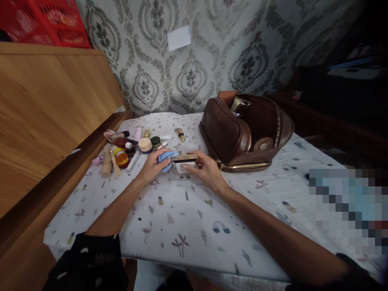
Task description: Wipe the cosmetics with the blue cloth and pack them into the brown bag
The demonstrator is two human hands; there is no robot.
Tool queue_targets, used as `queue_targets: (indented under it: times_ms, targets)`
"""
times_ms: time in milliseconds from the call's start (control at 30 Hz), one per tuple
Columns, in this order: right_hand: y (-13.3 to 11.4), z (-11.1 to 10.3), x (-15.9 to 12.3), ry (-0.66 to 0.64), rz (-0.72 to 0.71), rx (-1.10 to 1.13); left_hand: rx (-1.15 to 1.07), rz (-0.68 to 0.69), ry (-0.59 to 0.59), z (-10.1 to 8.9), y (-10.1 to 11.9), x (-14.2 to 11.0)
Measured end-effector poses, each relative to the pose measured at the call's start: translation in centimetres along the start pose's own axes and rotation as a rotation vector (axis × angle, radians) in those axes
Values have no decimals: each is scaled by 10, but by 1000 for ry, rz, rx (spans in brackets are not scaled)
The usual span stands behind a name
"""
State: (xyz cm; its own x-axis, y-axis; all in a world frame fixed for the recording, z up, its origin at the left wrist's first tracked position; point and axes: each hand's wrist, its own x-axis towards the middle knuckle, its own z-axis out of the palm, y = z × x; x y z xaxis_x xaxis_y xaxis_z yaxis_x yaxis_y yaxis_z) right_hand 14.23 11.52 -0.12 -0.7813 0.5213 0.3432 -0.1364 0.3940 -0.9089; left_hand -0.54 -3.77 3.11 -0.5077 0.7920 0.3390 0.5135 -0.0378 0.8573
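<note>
My left hand [149,168] is closed on a crumpled blue cloth [165,161]. The cloth meets the left end of a small boxy case [182,165] with a glittery silver face, a black band and a gold-toned edge. Fingers and thumb of my right hand [208,171] grip that case from its right side, just above the table. Left of my hands lie several cosmetics, among them a peach-lidded jar [145,144], a dark green-lidded jar [155,140] and a beige tube [106,162]. A small gold-and-black bottle [180,135] lies apart behind my hands.
A brown leather bag [226,131] stands unzipped at the right, with a shiny metallic-capped item [241,106] inside. The table wears a printed white cloth [182,210]. A wooden cabinet [57,89] with a red basket [57,24] borders the left; a patterned wall rises behind.
</note>
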Motion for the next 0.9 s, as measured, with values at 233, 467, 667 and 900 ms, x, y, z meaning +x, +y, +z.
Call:
queue_targets:
  times_ms: [233,467,667,900]
  targets:
    - [-2,-3,1,18,-104,-61,-97,37,-56,1,-8,0]
    - [-1,-6,5,85,-45,-19,92,96,-144,3,-7,2]
    - [5,-8,8,182,89,130,400,228,-249,3,-8,2]
    - [0,-3,3,200,220,252,343,138,-183,3,-9,1]
